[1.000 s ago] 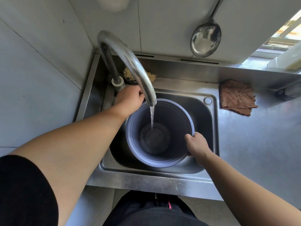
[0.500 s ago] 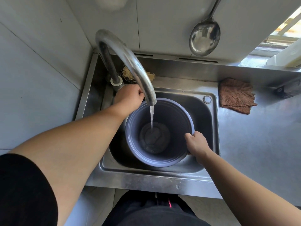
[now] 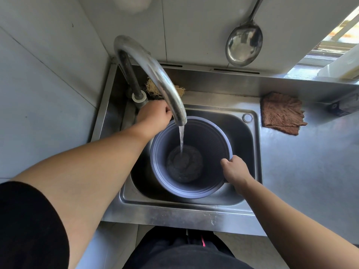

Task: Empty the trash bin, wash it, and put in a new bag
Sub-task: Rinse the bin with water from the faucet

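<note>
The purple trash bin [image 3: 191, 158] stands in the metal sink [image 3: 250, 136], right under the tap [image 3: 155, 74]. Water [image 3: 181, 139] falls from the tap into the bin and makes a small pool at the bottom. The bin has no trash and no bag in it, so I think this is the washing part.

The right hand [image 3: 235, 170] pinches the rim of the bin on the near right side, with the thumb over the edge. The left hand [image 3: 153, 116] is curled up at the far left rim, beside the foot of the tap. I cannot tell what its fingers hold, because they are hidden.

What could go wrong? The bin gets heavy as it fills. If it tips, the water could slop over the sink and onto the desk [image 3: 310, 171] or the floor. The wet rim could slip out of the right hand. Water hitting the bottom hard could splash up onto the arms. The brown cloth [image 3: 281, 113] on the desk could get soaked too.
</note>
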`<action>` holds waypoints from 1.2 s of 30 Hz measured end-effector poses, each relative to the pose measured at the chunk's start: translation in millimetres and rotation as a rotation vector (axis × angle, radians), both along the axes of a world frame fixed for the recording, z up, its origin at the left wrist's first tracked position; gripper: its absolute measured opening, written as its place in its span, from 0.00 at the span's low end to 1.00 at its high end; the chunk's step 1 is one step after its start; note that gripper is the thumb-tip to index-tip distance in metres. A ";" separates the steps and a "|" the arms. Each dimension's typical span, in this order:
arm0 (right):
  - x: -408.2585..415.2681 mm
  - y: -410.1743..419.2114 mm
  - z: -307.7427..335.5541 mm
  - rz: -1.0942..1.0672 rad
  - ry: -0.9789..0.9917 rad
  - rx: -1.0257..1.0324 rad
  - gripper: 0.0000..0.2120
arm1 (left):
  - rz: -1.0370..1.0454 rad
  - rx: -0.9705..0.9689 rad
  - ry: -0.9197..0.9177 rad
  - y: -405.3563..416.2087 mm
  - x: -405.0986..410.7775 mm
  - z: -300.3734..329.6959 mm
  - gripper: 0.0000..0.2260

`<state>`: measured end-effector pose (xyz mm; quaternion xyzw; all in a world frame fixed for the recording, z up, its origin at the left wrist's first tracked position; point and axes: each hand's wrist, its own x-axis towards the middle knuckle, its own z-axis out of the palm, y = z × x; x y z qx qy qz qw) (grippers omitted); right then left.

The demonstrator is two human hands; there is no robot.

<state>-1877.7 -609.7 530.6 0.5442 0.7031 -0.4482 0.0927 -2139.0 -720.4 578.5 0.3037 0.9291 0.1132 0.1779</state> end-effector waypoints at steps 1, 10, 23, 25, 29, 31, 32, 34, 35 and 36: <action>0.0 0.1 0.1 0.001 -0.004 -0.006 0.13 | 0.009 0.001 -0.007 0.2 -0.1 0.7 0.08; 0.8 1.1 -0.7 -0.003 0.017 -0.043 0.12 | 0.063 -0.007 -0.046 3.8 1.0 4.1 0.09; 1.3 1.0 -1.9 -0.009 0.012 -0.053 0.11 | 0.060 -0.037 -0.084 5.2 -7.5 5.5 0.11; 1.4 1.1 -2.3 -0.005 0.011 -0.053 0.11 | 0.059 -0.046 -0.089 6.5 -10.0 7.7 0.11; 1.4 1.4 -3.3 0.006 -0.001 -0.025 0.12 | 0.088 -0.070 -0.004 8.0 -14.7 11.2 0.11; 1.6 1.5 -3.9 0.009 0.000 -0.013 0.12 | 0.120 -0.052 0.032 6.7 -15.9 11.7 0.12; 1.9 1.5 -4.3 0.010 0.004 -0.016 0.12 | 0.134 -0.048 0.045 6.5 -16.2 11.8 0.13; 2.3 1.7 -5.1 0.009 0.012 -0.022 0.11 | 0.161 -0.060 0.065 8.4 -16.7 10.3 0.13; 2.4 1.9 -5.4 0.007 0.015 -0.024 0.11 | 0.183 -0.074 0.065 9.9 -16.1 8.8 0.13; 2.5 2.1 -5.6 0.007 0.015 -0.025 0.10 | 0.206 -0.073 0.048 10.7 -14.8 6.7 0.13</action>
